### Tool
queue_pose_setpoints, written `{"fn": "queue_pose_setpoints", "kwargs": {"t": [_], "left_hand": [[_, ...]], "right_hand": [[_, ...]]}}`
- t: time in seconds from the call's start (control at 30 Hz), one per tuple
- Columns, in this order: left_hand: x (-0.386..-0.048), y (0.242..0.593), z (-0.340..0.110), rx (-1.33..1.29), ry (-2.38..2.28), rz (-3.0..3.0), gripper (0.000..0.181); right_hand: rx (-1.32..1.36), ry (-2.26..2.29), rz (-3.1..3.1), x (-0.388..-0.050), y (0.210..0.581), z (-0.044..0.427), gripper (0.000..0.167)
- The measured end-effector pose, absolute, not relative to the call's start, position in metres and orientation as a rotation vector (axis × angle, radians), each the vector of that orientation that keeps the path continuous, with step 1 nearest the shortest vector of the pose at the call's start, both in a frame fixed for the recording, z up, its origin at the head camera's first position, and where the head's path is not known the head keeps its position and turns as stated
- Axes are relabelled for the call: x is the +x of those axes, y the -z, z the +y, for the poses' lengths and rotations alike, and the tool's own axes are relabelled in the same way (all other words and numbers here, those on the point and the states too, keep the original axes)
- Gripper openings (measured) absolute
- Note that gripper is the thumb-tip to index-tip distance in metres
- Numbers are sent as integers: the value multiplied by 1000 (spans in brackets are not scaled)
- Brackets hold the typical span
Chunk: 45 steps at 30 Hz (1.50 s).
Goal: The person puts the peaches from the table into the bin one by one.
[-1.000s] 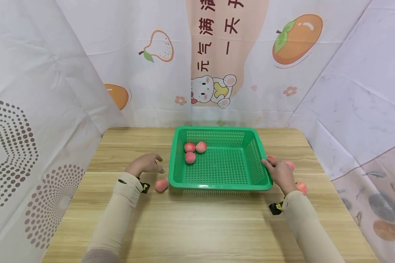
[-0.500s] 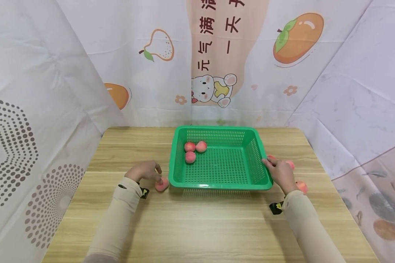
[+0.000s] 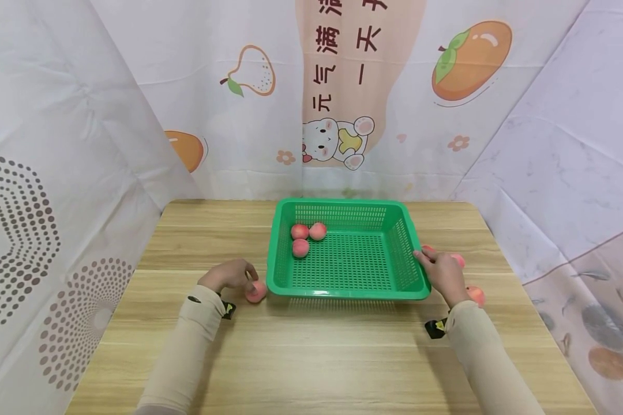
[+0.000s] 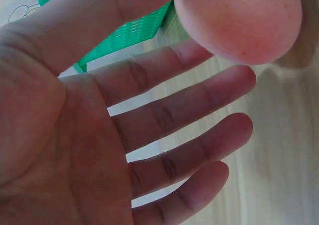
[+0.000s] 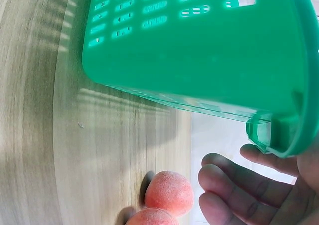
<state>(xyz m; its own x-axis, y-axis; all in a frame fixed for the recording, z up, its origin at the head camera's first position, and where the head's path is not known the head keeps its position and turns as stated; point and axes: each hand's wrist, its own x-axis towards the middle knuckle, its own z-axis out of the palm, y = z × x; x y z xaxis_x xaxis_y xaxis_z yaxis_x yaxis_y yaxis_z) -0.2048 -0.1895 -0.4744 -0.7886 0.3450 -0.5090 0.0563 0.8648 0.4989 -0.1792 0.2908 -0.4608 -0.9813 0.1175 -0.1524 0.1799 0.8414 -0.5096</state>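
Note:
A pink peach (image 3: 256,291) lies on the table just left of the green basket (image 3: 322,293). My left hand (image 3: 232,274) pinches this peach (image 4: 241,23) between thumb and index finger, the other fingers of the hand (image 4: 89,130) extended in the left wrist view. My right hand (image 3: 443,274) holds the basket's right rim. In the right wrist view the hand (image 5: 259,190) has its fingers outside the basket wall (image 5: 199,60), below the rim. Three peaches (image 3: 300,248) sit in the basket's left part.
Right of the basket, near my right hand, are more peaches: one (image 3: 475,295) by the wrist, another (image 3: 458,260) behind the hand, and one (image 3: 428,248) partly hidden. A printed curtain (image 3: 239,132) hangs behind the wooden table (image 3: 316,357).
My left hand has come down and toward me onto the peach beside the basket, and its thumb and index finger have closed on it. The right hand and basket have stayed in place.

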Motion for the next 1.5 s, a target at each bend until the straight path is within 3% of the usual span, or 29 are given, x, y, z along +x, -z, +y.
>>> {"fn": "queue_pose_setpoints", "kwargs": {"t": [1.5], "left_hand": [[-209,469,-174,270,-466,2428,28]], "right_hand": [[227,842,2892,-181,461,293,61]]}}
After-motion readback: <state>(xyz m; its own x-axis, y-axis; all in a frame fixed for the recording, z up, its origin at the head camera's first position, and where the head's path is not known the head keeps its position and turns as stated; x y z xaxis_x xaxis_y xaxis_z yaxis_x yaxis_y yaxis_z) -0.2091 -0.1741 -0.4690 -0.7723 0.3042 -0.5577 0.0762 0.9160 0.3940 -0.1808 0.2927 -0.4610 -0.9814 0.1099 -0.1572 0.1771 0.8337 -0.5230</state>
